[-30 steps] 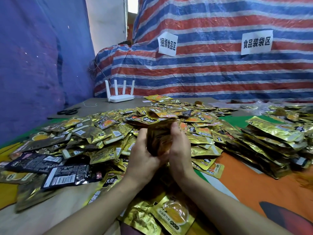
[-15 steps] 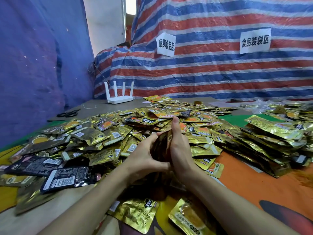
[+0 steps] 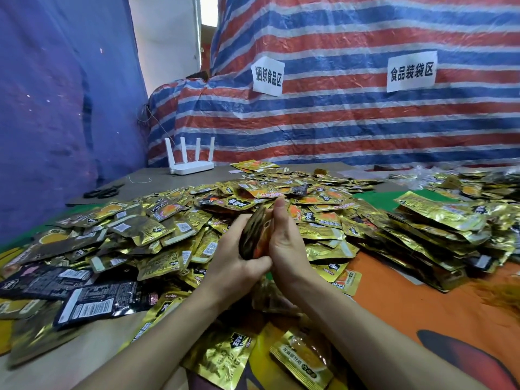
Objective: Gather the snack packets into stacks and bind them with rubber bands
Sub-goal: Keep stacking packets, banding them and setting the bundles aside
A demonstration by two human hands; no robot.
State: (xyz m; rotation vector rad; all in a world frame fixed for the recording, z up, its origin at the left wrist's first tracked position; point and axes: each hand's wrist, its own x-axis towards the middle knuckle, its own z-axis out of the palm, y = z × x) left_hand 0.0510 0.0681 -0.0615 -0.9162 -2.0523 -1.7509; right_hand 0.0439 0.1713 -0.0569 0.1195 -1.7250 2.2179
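Packets fill most of the bench [image 3: 464, 311], and a small stack of packets [image 3: 254, 235] stands on edge between the person's two palms above the middle of the bench. The left hand [image 3: 235, 257] cups the stack from its left side with the thumb curled under the near end, fingers clenched around it. The right hand [image 3: 284, 237] presses flat against the stack's other side, its fingers [image 3: 279, 205] stretched straight toward the far edge. No rubber band can be made out on the stack.

A loose heap of gold packets [image 3: 174, 232] spreads from the hands toward the left edge, with several black packets [image 3: 92, 299] lying near the left edge. A second pile of gold packets [image 3: 439, 229] lies toward the right edge, apart from the hands. More gold packets [image 3: 222, 358] lie at the near edge between the forearms. Near the far left corner stand a white router [image 3: 191, 164] and a pair of black scissors [image 3: 102, 191].
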